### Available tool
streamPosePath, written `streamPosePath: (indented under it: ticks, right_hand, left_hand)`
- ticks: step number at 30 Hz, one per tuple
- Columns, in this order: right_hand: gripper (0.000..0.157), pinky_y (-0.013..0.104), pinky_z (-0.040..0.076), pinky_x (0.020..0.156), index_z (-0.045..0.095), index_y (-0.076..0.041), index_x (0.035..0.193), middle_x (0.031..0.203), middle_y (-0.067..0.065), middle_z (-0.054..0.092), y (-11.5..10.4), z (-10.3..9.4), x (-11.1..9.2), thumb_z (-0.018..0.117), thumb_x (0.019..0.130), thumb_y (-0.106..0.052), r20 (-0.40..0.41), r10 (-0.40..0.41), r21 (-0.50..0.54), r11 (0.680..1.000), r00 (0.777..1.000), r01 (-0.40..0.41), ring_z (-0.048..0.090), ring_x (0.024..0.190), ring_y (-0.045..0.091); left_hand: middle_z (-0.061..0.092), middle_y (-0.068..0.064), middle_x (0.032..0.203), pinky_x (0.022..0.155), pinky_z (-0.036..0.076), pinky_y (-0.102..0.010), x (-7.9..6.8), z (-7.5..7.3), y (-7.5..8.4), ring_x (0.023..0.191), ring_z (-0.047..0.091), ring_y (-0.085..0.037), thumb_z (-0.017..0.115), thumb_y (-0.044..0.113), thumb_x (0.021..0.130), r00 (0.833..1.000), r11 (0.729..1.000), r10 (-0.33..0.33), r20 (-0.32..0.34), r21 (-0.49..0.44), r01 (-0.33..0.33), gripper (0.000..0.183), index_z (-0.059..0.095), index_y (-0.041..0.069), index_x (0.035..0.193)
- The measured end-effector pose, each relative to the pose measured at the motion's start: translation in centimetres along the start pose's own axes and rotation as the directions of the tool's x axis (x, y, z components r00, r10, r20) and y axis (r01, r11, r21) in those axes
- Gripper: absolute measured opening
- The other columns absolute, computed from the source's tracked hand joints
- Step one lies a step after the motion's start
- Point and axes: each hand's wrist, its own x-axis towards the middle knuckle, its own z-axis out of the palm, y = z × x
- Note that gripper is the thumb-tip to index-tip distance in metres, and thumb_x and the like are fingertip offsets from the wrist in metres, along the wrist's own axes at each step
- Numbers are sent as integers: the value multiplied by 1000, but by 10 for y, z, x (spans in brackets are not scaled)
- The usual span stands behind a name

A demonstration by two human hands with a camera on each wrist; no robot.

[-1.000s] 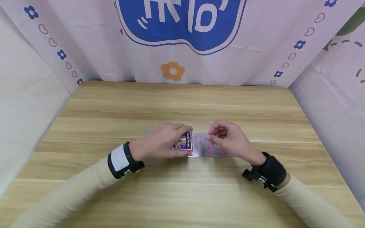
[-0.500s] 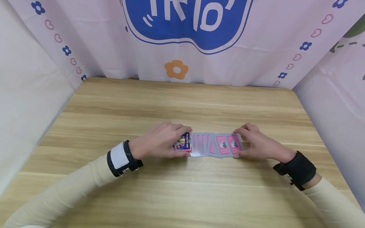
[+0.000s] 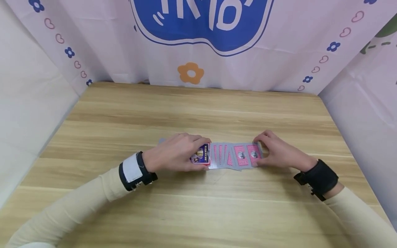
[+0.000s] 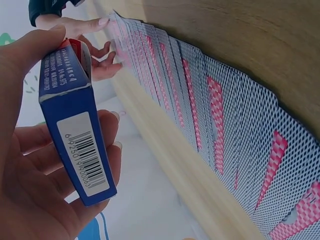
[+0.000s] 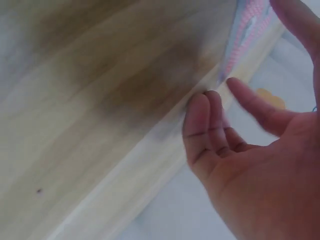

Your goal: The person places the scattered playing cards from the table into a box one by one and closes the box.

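Observation:
A blue card box (image 3: 201, 154) with a red edge and a barcode end is held in my left hand (image 3: 175, 153), thumb on one side and fingers on the other. Beneath and to the right of it, a row of overlapping playing cards (image 3: 240, 156) lies face down, with pink-patterned backs and grey borders. The left wrist view shows the cards (image 4: 200, 115) fanned along the table past the box. My right hand (image 3: 280, 151) is at the row's right end, with thumb and index finger at opposite ends of the last card. The left hand hides part of the row.
The wooden table (image 3: 198, 213) reaches back to a pale curtain (image 3: 108, 51) with a blue emblem and an orange flower. White fabric walls (image 3: 31, 86) stand at the left and right sides.
My right hand moved from over the middle of the cards to their right end, uncovering the last two card backs; lately it shifted slightly. My left hand kept its hold on the card box.

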Motion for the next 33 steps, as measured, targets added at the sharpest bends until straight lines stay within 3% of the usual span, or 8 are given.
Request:
streamPosePath:
  ticks: [5, 9, 14, 18, 23, 28, 30, 33]
  right_hand:
    - [61, 37, 43, 67, 49, -3, 99, 93, 11, 45, 0, -4, 5, 85, 64, -37, 7, 43, 15, 999, 999, -44, 45, 82, 24]
    - [41, 33, 38, 55, 49, -7, 90, 74, 6, 49, 0, -6, 5, 82, 73, -25, 46, 53, 42, 998, 998, -55, 45, 66, 19]
    - [22, 30, 37, 52, 55, -10, 95, 67, 0, 49, 0, -8, -2, 72, 85, -19, 87, -3, 92, 996, 996, -5, 44, 59, 13]
    - [16, 30, 40, 55, 56, -11, 100, 74, 2, 55, -10, -16, -8, 64, 91, -22, 45, -8, 239, 971, 999, -3, 49, 64, 15]
    - [27, 33, 46, 64, 51, -13, 116, 90, 11, 60, -39, -30, -11, 55, 96, -30, -19, 119, 501, 860, 993, -93, 55, 78, 23]
    - [28, 24, 49, 65, 48, -10, 122, 99, 18, 62, -68, -35, -6, 54, 98, -23, -96, 104, 702, 712, 990, -7, 55, 81, 30]
    - [30, 22, 51, 64, 48, -10, 122, 100, 18, 64, -76, -34, -4, 57, 96, -22, -133, 112, 731, 682, 985, 21, 57, 80, 32]
    - [32, 25, 55, 67, 49, -9, 121, 99, 16, 68, -85, -31, -1, 60, 94, -21, -169, 132, 731, 682, 977, 34, 61, 80, 31]
  left_hand:
    - [63, -3, 103, 57, 47, -24, -1, 2, -1, 73, 51, -7, 60, 60, 81, 1000, 1000, -4, 0, 6, 4, 73, 51, 5, 127]
    - [62, -1, 100, 55, 46, -23, -1, 3, -1, 72, 51, -6, 60, 60, 81, 1000, 1000, 7, -4, 6, -7, 72, 52, 4, 126]
    - [62, -2, 101, 56, 47, -23, 1, 2, 1, 71, 51, -6, 61, 59, 81, 1000, 1000, -1, -6, -2, 1, 72, 51, 4, 127]
    - [63, -4, 105, 59, 48, -23, 6, -3, 2, 74, 52, -5, 61, 60, 80, 998, 1000, -1, -58, -7, 0, 72, 51, 5, 126]
    - [62, 0, 102, 55, 46, -19, 14, -9, 5, 70, 51, -2, 60, 62, 80, 991, 1000, 5, -134, -20, -8, 72, 52, 7, 126]
    - [61, 4, 96, 52, 46, -17, 18, -12, 8, 67, 50, 0, 59, 64, 79, 988, 999, -4, -153, -42, -2, 73, 52, 8, 126]
    - [61, 5, 94, 52, 46, -17, 19, -13, 9, 66, 50, 0, 60, 64, 79, 987, 998, -21, -157, -55, 12, 73, 52, 9, 126]
    - [61, 5, 93, 53, 46, -18, 18, -13, 10, 67, 50, 0, 60, 64, 78, 986, 997, -46, -161, -73, 35, 74, 52, 9, 127]
